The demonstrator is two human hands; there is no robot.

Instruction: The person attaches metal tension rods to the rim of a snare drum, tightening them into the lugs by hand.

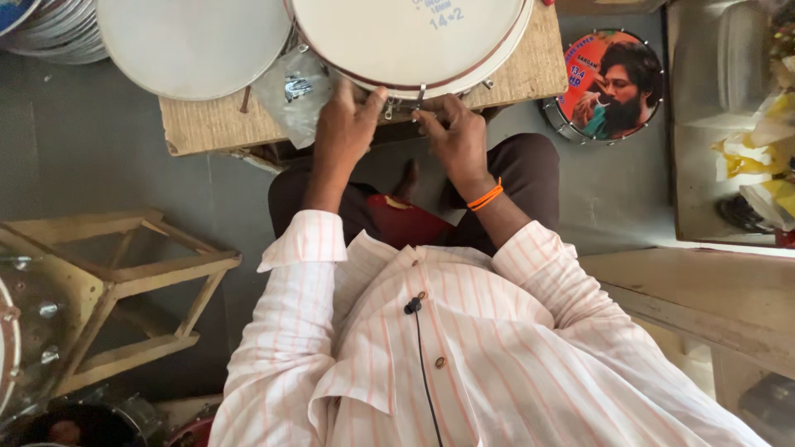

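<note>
A round drum with a white skin (406, 37) and a reddish-brown hoop lies on a low wooden board (207, 124) in front of me. At the drum's near rim, my left hand (344, 128) grips the edge beside a small metal lug (389, 108). On the other side of that lug my right hand (455, 136), an orange thread around its wrist, pinches the rim fitting. What the fingertips hold is hidden. A red object (406, 222) lies in my lap between my knees.
A second white drum head (195, 45) lies on the board to the left, with a clear plastic bag of metal parts (294, 91) beside it. A wooden stool frame (124, 290) stands at left. A small drum with a printed picture (613, 83) rests at right, near a shelf of clutter (745, 149).
</note>
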